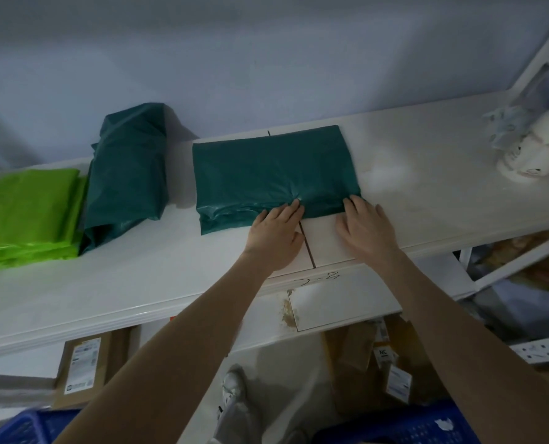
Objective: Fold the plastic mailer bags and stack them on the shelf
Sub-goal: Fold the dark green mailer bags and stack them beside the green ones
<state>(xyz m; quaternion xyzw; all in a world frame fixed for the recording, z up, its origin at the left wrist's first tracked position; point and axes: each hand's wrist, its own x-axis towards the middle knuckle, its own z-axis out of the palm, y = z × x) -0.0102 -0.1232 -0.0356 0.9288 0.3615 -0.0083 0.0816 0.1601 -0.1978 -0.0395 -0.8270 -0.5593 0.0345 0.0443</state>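
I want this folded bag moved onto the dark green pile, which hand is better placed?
Probably the left hand: it rests on the folded bag nearer the dark green pile.

Folded dark teal mailer bag (273, 174) flat on white shelf (411, 187), mid. Second teal bag bundle (127, 174) crumpled at left, touching lime-green mailer stack (26, 213) w/ folded edges.

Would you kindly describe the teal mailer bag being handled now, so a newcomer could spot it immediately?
Start at the long white shelf against the wall. Near its middle lies a flat, folded teal mailer bag, with the left hand and right hand touching its front edge. Unlike the rumpled teal bundle and bright green stack further left, it lies smooth and rectangular.
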